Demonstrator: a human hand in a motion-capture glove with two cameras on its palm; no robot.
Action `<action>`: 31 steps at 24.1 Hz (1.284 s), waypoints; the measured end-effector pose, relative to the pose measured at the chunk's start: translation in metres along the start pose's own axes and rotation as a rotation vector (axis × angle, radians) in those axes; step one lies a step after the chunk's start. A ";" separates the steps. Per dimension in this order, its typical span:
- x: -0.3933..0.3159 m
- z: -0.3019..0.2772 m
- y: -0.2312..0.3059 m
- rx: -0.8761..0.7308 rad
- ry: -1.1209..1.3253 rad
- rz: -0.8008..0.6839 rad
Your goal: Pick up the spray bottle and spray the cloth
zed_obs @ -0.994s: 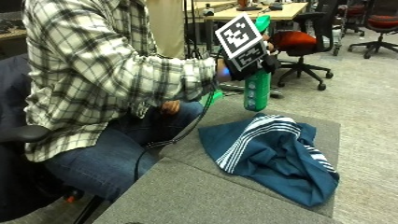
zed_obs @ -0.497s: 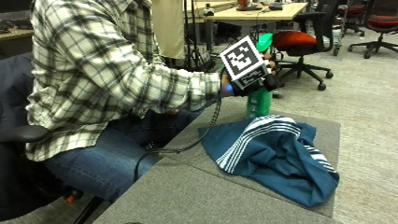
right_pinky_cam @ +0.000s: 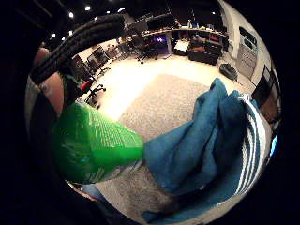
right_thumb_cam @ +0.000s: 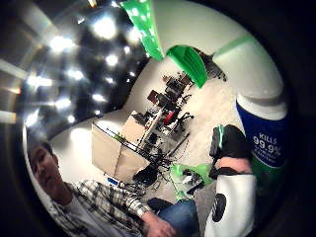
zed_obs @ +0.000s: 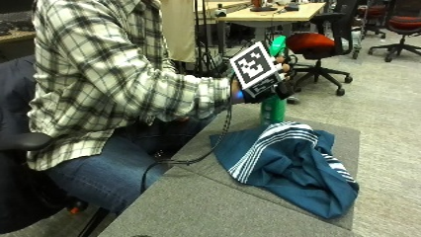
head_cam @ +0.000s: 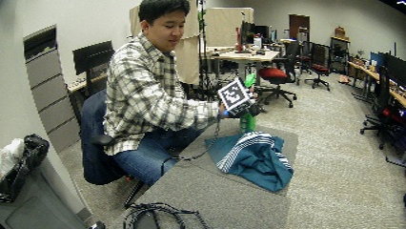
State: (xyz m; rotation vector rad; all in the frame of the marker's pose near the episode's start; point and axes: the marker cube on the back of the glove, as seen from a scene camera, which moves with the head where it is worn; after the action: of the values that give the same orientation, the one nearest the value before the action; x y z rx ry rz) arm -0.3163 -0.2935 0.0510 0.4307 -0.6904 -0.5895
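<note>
My gloved right hand grips a green spray bottle around its neck and holds it upright. Its green nozzle sticks up above the hand. The bottle's base is just behind the far edge of the blue cloth with white stripes, which lies crumpled on the grey table. Whether the base touches the table I cannot tell. The little finger side palm view has the green bottle close to the palm, beside the cloth. The thumb side view shows the bottle's blue label and green trigger.
A red-seated office chair and a desk stand behind the table on the floor. A coil of black cable lies at the table's near end. The person sits at the table's left side.
The hand has come down with the bottle, so its base now sits lower, at the cloth's far edge. The cloth has not moved.
</note>
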 end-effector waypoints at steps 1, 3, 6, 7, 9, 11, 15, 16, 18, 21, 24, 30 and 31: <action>0.000 -0.002 0.001 -0.003 0.006 0.003; 0.002 -0.004 0.003 -0.011 0.016 0.014; 0.007 -0.011 0.011 -0.049 0.042 0.037; 0.011 -0.013 0.014 -0.070 0.062 0.042; 0.016 -0.018 0.020 -0.111 0.113 0.043; 0.018 -0.022 0.027 -0.140 0.164 0.036; 0.021 -0.046 0.042 -0.190 0.278 0.000; 0.022 -0.055 0.048 -0.204 0.312 -0.012; 0.023 -0.074 0.061 -0.230 0.392 -0.037; 0.028 -0.111 0.089 -0.276 0.540 -0.062; 0.042 -0.152 0.125 -0.342 0.706 -0.005; 0.078 -0.223 0.177 -0.386 0.887 0.394; 0.082 -0.230 0.183 -0.385 0.893 0.438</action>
State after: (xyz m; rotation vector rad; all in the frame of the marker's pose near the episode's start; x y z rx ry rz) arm -0.0402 -0.1670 0.0292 0.1365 0.1943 -0.0666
